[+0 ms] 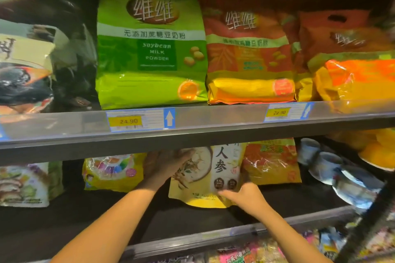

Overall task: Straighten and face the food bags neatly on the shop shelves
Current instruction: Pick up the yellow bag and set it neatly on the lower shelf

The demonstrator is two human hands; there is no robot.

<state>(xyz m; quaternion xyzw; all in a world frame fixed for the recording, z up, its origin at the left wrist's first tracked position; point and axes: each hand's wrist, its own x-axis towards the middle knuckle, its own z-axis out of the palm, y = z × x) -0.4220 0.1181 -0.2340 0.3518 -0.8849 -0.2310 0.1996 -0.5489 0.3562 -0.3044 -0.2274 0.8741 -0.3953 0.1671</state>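
there, both hands on ginseng bag (205, 175)

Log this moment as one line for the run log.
both hands on yellow ginseng bag | left hand upper left edge | right hand lower right corner | middle shelf

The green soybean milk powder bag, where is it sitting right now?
The green soybean milk powder bag stands upright on the upper shelf, left of centre, directly left of an orange bag and above the 24.90 price tag.
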